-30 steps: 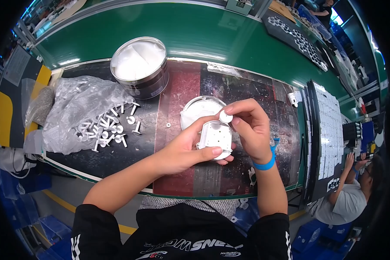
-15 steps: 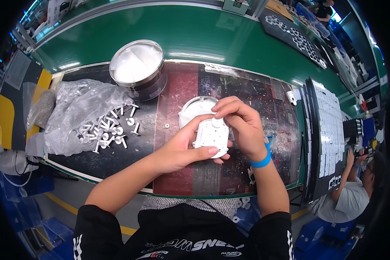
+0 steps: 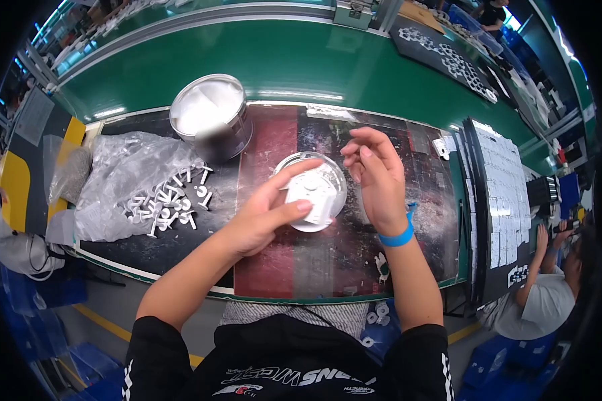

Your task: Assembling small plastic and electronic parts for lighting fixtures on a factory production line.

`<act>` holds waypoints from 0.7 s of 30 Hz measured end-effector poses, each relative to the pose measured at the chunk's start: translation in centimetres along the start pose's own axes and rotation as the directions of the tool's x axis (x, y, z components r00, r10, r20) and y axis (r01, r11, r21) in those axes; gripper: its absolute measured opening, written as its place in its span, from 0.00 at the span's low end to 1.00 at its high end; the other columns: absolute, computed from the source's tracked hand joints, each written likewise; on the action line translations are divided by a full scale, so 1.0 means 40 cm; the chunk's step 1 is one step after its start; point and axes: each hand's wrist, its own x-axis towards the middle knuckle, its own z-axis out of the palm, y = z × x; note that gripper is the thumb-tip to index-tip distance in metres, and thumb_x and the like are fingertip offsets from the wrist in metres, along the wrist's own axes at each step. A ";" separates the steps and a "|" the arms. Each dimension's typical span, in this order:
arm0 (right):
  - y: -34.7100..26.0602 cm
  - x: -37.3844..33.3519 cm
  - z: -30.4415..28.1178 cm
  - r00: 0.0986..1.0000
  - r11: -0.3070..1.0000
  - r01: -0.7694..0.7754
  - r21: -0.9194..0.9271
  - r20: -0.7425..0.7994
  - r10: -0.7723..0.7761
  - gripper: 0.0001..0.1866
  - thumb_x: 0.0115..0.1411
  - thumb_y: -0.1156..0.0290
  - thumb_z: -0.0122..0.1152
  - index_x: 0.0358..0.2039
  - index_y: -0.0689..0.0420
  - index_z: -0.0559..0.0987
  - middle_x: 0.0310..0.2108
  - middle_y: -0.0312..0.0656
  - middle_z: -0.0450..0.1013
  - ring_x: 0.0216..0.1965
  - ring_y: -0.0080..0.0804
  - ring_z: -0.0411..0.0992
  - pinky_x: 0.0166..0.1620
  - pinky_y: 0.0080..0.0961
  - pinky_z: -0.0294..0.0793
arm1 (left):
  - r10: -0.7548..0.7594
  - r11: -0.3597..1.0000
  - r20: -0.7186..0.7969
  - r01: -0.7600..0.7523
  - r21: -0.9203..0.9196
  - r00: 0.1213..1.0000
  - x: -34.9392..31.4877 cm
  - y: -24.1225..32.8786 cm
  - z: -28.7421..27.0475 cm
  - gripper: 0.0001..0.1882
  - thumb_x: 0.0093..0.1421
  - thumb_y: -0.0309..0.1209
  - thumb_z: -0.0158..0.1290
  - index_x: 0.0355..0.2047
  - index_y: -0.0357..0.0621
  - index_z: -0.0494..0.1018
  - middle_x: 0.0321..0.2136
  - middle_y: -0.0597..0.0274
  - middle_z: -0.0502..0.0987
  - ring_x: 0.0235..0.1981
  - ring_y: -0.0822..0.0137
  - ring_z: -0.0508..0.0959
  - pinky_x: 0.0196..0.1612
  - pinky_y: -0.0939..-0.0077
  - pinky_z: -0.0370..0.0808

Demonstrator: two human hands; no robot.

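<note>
My left hand (image 3: 266, 217) grips a flat white plastic part (image 3: 316, 204) between thumb and fingers. The part is tilted over a round, shallow metal lid (image 3: 340, 182) on the table, covering some of it. To the right of the lid my right hand (image 3: 383, 175) is raised, its fingers loosely bent and apart, and nothing shows in it. A blue band circles the right wrist. On the left lies a pile of white plastic pegs with round heads (image 3: 169, 204), spilling from a clear plastic bag (image 3: 110, 184).
An open metal can (image 3: 237, 134) with white sheet material inside stands behind the pegs. A stack of dark boards with white pieces (image 3: 502, 200) rises at the right table edge. A small bag (image 3: 73, 170) sits far left. Another person (image 3: 542, 304) works at the right.
My right hand has come off the white part and moved up and right, its fingers apart. The left hand has shifted slightly left and tilted the part.
</note>
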 end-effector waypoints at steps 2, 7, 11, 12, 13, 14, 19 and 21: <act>-0.005 0.013 -0.016 0.995 1.000 -0.006 0.005 -0.097 0.007 0.14 0.68 0.73 0.48 0.52 0.60 0.72 0.38 0.37 0.75 0.35 0.19 0.69 0.35 0.15 0.64 | 0.031 0.999 -0.121 -0.027 0.028 0.992 -0.005 0.008 -0.007 0.31 0.62 0.29 0.57 0.63 0.40 0.58 0.53 0.56 0.72 0.53 0.66 0.75 0.58 0.70 0.70; 0.027 0.044 -0.090 0.953 0.999 0.040 -0.029 -0.299 -0.047 0.11 0.67 0.73 0.49 0.47 0.58 0.75 0.32 0.34 0.74 0.29 0.14 0.67 0.28 0.10 0.61 | 0.032 0.989 -0.352 0.023 0.149 0.935 0.119 0.038 -0.016 0.26 0.61 0.30 0.59 0.57 0.41 0.64 0.48 0.59 0.75 0.47 0.67 0.78 0.48 0.73 0.75; 0.039 0.054 -0.147 0.890 0.996 0.092 -0.004 -0.448 -0.084 0.09 0.66 0.73 0.51 0.45 0.56 0.76 0.30 0.32 0.72 0.26 0.13 0.65 0.27 0.10 0.61 | 0.087 0.963 -0.396 0.024 0.268 0.914 0.342 0.065 -0.019 0.27 0.61 0.27 0.58 0.58 0.33 0.62 0.49 0.50 0.75 0.46 0.61 0.80 0.47 0.68 0.79; 0.046 0.059 -0.161 0.876 0.994 0.110 -0.028 -0.470 -0.110 0.09 0.65 0.73 0.52 0.44 0.56 0.76 0.29 0.32 0.72 0.26 0.13 0.65 0.27 0.10 0.61 | 0.103 0.944 -0.414 0.042 0.328 0.904 0.398 0.063 -0.013 0.27 0.61 0.26 0.58 0.58 0.33 0.62 0.49 0.48 0.75 0.46 0.60 0.80 0.46 0.68 0.80; 0.052 0.059 -0.169 0.870 0.992 0.114 -0.053 -0.478 -0.125 0.08 0.65 0.73 0.52 0.44 0.56 0.76 0.29 0.32 0.72 0.26 0.13 0.65 0.27 0.10 0.61 | 0.128 0.921 -0.435 0.057 0.386 0.891 0.451 0.060 -0.020 0.27 0.61 0.26 0.58 0.58 0.32 0.62 0.49 0.47 0.75 0.45 0.59 0.80 0.45 0.67 0.81; 0.063 0.061 -0.173 0.871 0.991 0.117 -0.058 -0.474 -0.131 0.08 0.65 0.73 0.52 0.44 0.56 0.76 0.28 0.31 0.72 0.26 0.13 0.65 0.26 0.10 0.61 | 0.134 0.905 -0.433 0.068 0.420 0.892 0.501 0.052 -0.046 0.27 0.60 0.25 0.58 0.57 0.32 0.62 0.48 0.47 0.75 0.45 0.58 0.81 0.43 0.67 0.82; 0.088 0.058 -0.170 0.883 0.993 0.112 -0.047 -0.454 -0.121 0.08 0.65 0.74 0.52 0.43 0.58 0.76 0.27 0.32 0.72 0.25 0.14 0.65 0.28 0.11 0.64 | 0.242 0.792 -0.438 0.084 0.605 0.865 0.691 -0.010 -0.194 0.26 0.58 0.28 0.58 0.54 0.31 0.65 0.47 0.43 0.76 0.45 0.53 0.80 0.43 0.64 0.80; 0.087 0.068 -0.137 0.901 0.991 0.124 -0.039 -0.415 -0.129 0.08 0.65 0.74 0.52 0.43 0.58 0.76 0.27 0.32 0.72 0.25 0.14 0.65 0.28 0.12 0.64 | 0.363 0.627 -0.422 0.117 0.770 0.831 0.715 0.015 -0.284 0.26 0.57 0.31 0.59 0.53 0.31 0.67 0.47 0.41 0.76 0.44 0.48 0.80 0.45 0.61 0.79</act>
